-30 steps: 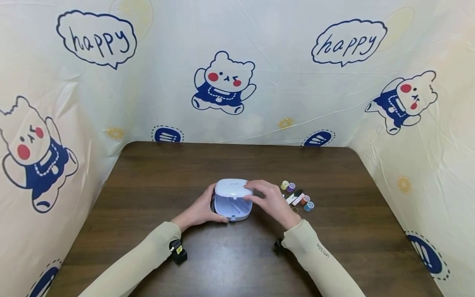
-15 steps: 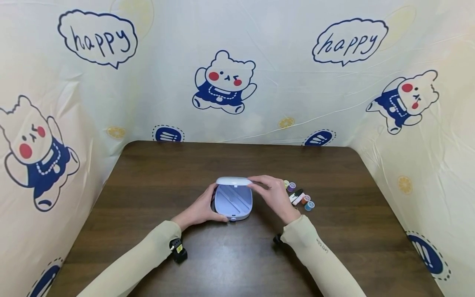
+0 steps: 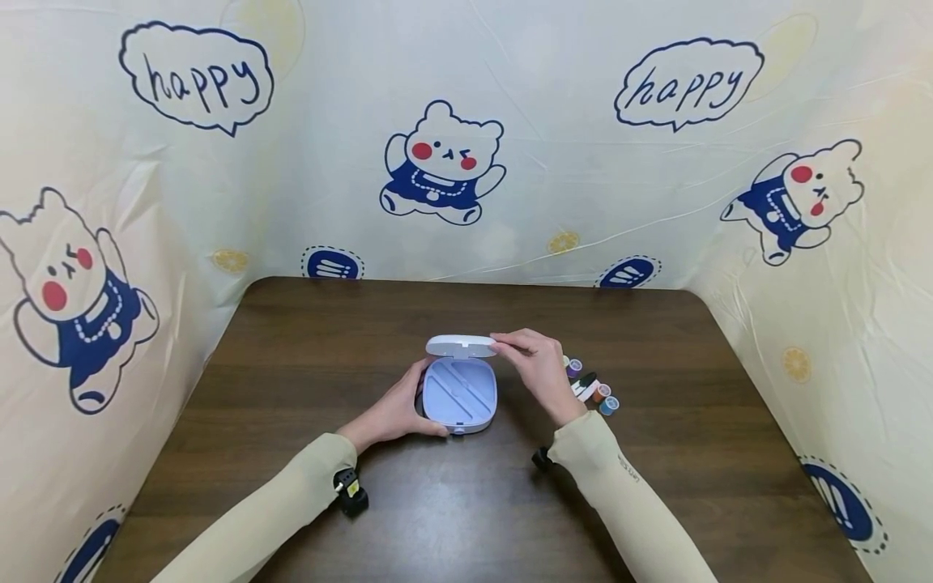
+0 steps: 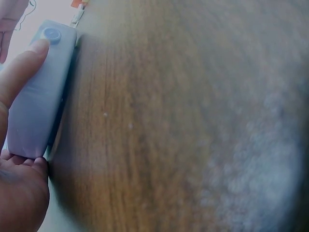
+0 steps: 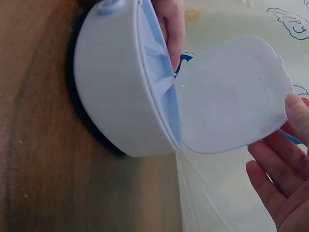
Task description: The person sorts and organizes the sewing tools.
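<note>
A small pale-blue plastic storage box (image 3: 459,428) with a hinged lid (image 3: 460,346) stands on the table in the head view. Inside is a tray (image 5: 161,72) split by slanted dividers. My left hand (image 3: 394,411) grips the box's left side, its thumb on the front by the round button (image 4: 51,34). Pinched at its right edge, the lid stands raised between thumb and fingers of my right hand (image 3: 538,364). The right wrist view shows the lid's smooth inner face and part of the left hand behind the box.
Right of the box, partly behind my right hand, lie several thread spools (image 3: 609,406) and a small black-and-white tool (image 3: 585,385). The brown wooden table (image 3: 328,324) ends at a printed curtain (image 3: 525,162) at the back and sides.
The lid has swung up and back from partly raised to standing upright, the right hand rising along with it. More of the inner tray shows. The left hand keeps its grip.
</note>
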A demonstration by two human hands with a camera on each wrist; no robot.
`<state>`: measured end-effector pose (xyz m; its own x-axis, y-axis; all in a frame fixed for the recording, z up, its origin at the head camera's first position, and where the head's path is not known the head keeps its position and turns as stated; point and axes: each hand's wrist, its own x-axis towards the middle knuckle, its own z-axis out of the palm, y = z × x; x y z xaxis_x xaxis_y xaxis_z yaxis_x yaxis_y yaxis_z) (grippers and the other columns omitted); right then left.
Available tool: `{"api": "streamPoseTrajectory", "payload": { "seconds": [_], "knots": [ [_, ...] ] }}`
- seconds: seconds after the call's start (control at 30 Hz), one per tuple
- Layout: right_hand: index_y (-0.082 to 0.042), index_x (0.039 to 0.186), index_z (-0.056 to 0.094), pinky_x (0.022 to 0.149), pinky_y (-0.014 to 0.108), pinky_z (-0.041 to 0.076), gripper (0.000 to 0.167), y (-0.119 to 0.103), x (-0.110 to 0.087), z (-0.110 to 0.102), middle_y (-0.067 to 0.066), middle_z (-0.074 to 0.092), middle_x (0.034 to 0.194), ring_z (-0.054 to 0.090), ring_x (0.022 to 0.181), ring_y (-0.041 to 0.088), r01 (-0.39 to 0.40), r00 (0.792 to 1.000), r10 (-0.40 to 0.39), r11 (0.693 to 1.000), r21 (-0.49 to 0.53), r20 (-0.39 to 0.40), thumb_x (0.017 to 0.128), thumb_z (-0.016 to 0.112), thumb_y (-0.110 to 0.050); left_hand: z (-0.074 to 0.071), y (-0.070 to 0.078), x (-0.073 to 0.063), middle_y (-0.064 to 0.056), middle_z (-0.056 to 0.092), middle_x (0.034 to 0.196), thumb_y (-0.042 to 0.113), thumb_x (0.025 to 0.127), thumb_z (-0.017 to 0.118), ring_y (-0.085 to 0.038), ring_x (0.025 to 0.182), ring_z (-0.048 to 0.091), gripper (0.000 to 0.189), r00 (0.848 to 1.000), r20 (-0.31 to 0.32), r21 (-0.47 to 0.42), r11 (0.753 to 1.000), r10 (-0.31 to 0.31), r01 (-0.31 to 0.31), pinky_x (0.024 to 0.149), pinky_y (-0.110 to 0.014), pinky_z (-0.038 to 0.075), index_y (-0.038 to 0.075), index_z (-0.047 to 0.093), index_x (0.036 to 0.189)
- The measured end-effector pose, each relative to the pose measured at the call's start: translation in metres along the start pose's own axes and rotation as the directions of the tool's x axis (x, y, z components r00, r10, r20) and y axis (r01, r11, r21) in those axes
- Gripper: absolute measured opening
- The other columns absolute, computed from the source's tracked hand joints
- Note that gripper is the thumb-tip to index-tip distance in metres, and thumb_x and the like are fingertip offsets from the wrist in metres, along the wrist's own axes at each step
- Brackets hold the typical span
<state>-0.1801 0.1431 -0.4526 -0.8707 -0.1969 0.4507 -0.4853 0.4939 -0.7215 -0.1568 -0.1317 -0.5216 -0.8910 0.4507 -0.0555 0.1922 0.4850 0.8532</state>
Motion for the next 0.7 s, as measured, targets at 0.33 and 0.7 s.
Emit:
{"api": "streamPoseTrajectory", "payload": {
  "seconds": [0.33, 0.7],
  "knots": [
    [-0.011, 0.108, 0.083, 0.080, 0.031, 0.061, 0.016, 0.004, 0.013, 0.001, 0.004, 0.080, 0.104, 0.074, 0.089, 0.019, -0.152, 0.988, 0.154, 0.986, 0.062, -0.013, 0.094, 0.079, -0.018, 0.000, -0.002, 0.001, -0.021, 0.035, 0.161, 0.038, 0.070, 0.099, -0.034, 0.146, 0.041, 0.125, 1.000, -0.003, 0.010, 1.000, 0.022, -0.022, 0.119, -0.053, 0.035, 0.003, 0.021, 0.161],
    [-0.011, 0.109, 0.083, 0.078, 0.035, 0.061, 0.017, 0.009, 0.026, 0.002, 0.005, 0.080, 0.103, 0.072, 0.089, 0.019, -0.184, 0.983, 0.184, 0.983, 0.008, -0.030, 0.095, 0.078, -0.020, -0.001, -0.001, 0.001, -0.020, 0.034, 0.162, 0.037, 0.069, 0.099, -0.033, 0.147, 0.041, 0.125, 1.000, 0.006, 0.012, 1.000, 0.001, -0.001, 0.119, -0.050, 0.035, 0.003, 0.021, 0.161]
  ]
}}
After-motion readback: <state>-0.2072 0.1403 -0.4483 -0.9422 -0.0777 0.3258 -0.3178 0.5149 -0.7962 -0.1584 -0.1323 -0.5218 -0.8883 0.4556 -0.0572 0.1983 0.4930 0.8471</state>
